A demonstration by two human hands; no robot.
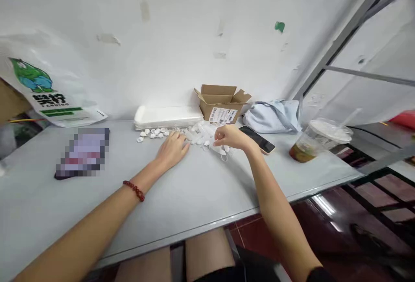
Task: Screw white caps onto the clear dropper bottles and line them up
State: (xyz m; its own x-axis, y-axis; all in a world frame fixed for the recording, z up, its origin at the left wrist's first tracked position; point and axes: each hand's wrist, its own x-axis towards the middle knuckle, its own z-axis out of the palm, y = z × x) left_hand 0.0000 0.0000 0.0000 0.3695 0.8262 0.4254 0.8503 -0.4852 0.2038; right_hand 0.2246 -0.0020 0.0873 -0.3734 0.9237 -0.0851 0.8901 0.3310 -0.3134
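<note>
My left hand (171, 150) lies palm down on the grey table, fingers stretched forward and thumb apart, at the edge of some small white pieces. To its left, several white shell-shaped pieces (154, 133) sit in a loose cluster. Between my hands spreads a heap of translucent white pieces (201, 131), some with thin loops; their exact kind is too small to make out. My right hand (231, 136) hovers at the right end of this heap, its fingers curled together. Whatever is between those fingertips is hidden. A looped thread and white bits show just below them.
Behind the heap stand a stack of white trays (168, 116) and an open cardboard box (220, 104). A phone (257, 139), a pale blue cloth bag (272, 116) and a lidded drink cup (316, 141) are on the right. Leftward are a blurred-out device (83, 152) and a plastic bag (48, 83).
</note>
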